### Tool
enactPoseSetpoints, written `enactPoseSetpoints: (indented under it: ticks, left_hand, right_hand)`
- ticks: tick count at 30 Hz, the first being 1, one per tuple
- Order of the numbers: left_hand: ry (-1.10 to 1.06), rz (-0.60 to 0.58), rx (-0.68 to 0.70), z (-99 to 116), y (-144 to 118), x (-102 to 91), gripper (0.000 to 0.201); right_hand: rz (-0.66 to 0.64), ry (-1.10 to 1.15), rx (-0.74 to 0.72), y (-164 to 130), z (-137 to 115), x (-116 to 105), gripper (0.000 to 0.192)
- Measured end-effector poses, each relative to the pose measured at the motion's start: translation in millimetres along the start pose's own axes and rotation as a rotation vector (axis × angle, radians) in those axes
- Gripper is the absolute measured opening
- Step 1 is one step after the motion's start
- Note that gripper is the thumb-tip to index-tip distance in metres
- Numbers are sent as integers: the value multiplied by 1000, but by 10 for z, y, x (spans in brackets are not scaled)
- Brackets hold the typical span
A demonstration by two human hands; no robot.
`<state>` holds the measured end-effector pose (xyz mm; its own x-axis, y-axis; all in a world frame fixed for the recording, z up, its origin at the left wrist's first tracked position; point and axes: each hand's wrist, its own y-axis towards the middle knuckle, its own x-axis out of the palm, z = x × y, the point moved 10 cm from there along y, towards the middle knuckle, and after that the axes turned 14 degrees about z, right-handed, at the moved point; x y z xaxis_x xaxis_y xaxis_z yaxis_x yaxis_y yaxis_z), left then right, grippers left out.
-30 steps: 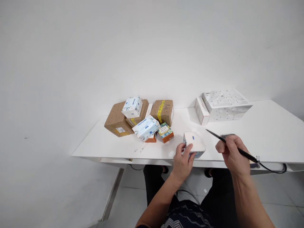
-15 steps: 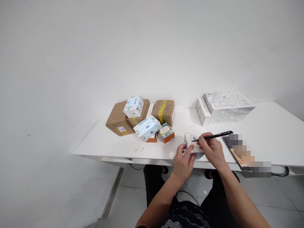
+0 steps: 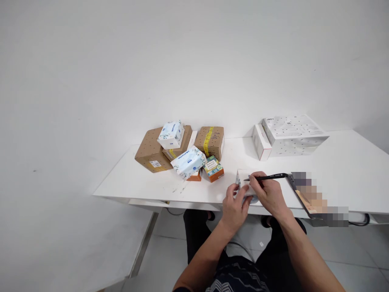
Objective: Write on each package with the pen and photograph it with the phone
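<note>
A small white box (image 3: 243,175) with a pale patterned side stands near the front edge of the white table (image 3: 334,170). My left hand (image 3: 233,205) grips its left side. My right hand (image 3: 269,194) holds a black pen (image 3: 267,177) almost level, its tip resting on the box's top. Most of the box is hidden behind both hands.
A heap of brown cardboard boxes (image 3: 209,140), white-and-blue tissue packs (image 3: 187,162) and a small orange-green box (image 3: 213,168) lies at the left rear. Two white speckled boxes (image 3: 291,134) stand at the right rear. A blurred flat object (image 3: 316,198) lies right of my right hand.
My right hand has swung the pen left from beside the blurred object onto the small white box's top. My left hand has kept its grip on the box.
</note>
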<state>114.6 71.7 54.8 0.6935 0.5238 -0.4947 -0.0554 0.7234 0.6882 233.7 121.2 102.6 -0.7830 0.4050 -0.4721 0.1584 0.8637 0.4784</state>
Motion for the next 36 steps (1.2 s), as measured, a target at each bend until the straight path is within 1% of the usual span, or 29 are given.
enactPoseSetpoints:
  ticks: [10, 13, 15, 17, 18, 21, 22, 24, 25, 26, 27, 29, 31, 33, 36]
  left_hand:
    - [-7, -14, -16, -10, 13, 2, 35]
    - [-6, -14, -8, -6, 15, 2, 35]
    - [-4, -6, 4, 1, 8, 0, 35]
    - [5, 2, 12, 2, -3, -1, 35]
    - [9, 7, 14, 1, -8, -2, 35]
    - [18, 22, 23, 0, -15, -8, 35]
    - [21, 28, 28, 2, -14, -13, 35]
    - [28, 40, 36, 5, -12, -21, 34]
    - [32, 43, 39, 6, -11, -23, 34]
    - [35, 45, 39, 4, -11, -22, 34]
    - [37, 44, 38, 2, -12, -19, 34]
    - [36, 41, 37, -1, -14, -13, 35]
    - [30, 39, 36, 0, -14, -14, 35]
    - [26, 46, 42, 10, -9, -27, 35]
    - [27, 60, 49, 25, 4, -54, 33]
  right_hand:
    - [-4, 12, -4, -6, -8, -5, 23]
    - [-16, 21, 8, -9, 9, 4, 23]
    - [-1, 43, 22, -19, 39, -2, 23]
    - [53, 120, 66, -35, 93, -37, 21]
    - [100, 181, 101, -45, 135, -73, 21]
    - [315, 379, 207, -89, 320, -271, 20]
    - [390, 409, 222, -109, 397, -355, 20]
    - [487, 354, 204, -138, 551, -507, 21]
    - [487, 267, 161, -137, 611, -547, 21]
    - [446, 146, 97, -127, 660, -546, 23]
    - [374, 2, 15, -115, 703, -498, 25]
    - [142, -290, -144, -128, 834, -251, 34]
    - [-31, -546, -216, -179, 1051, -15, 43]
    - [-114, -722, -244, -225, 1224, 153, 46]
    - [-151, -822, -286, -272, 1313, 326, 48]
